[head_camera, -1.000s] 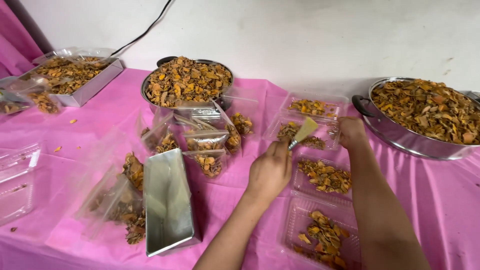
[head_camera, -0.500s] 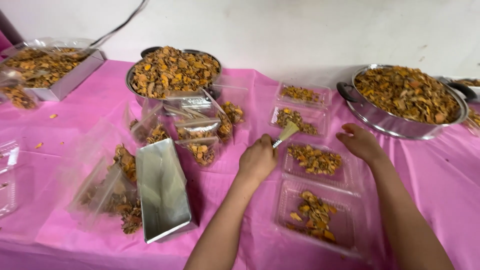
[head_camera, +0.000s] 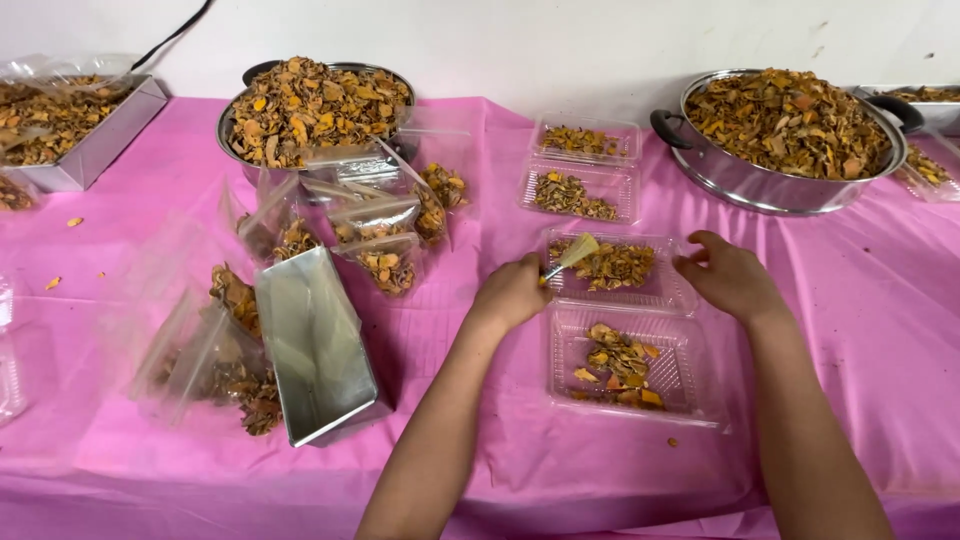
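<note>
My left hand (head_camera: 512, 292) is closed on a small scoop (head_camera: 572, 254) with a pale yellow blade, held over the left edge of a clear plastic box (head_camera: 668, 297) holding orange-brown dried slices. My right hand (head_camera: 730, 277) touches the right edge of that same box, fingers bent and apart, holding nothing. The box's other half (head_camera: 690, 375) lies open toward me with a few slices in it. Another open clear box (head_camera: 629, 170) with slices sits farther back.
Two steel pans heaped with dried slices stand at the back, one (head_camera: 228, 140) left of centre, one (head_camera: 760, 185) at right. A steel tray (head_camera: 95, 150) is far left. An empty steel tray (head_camera: 315, 350) and several filled clear bags (head_camera: 385, 262) lie left of my hands on the pink tablecloth (head_camera: 860, 330).
My left hand pulled the scoop from the far box back to the nearer one. My right hand came back from the far box to the near box's right edge. The view shifted.
</note>
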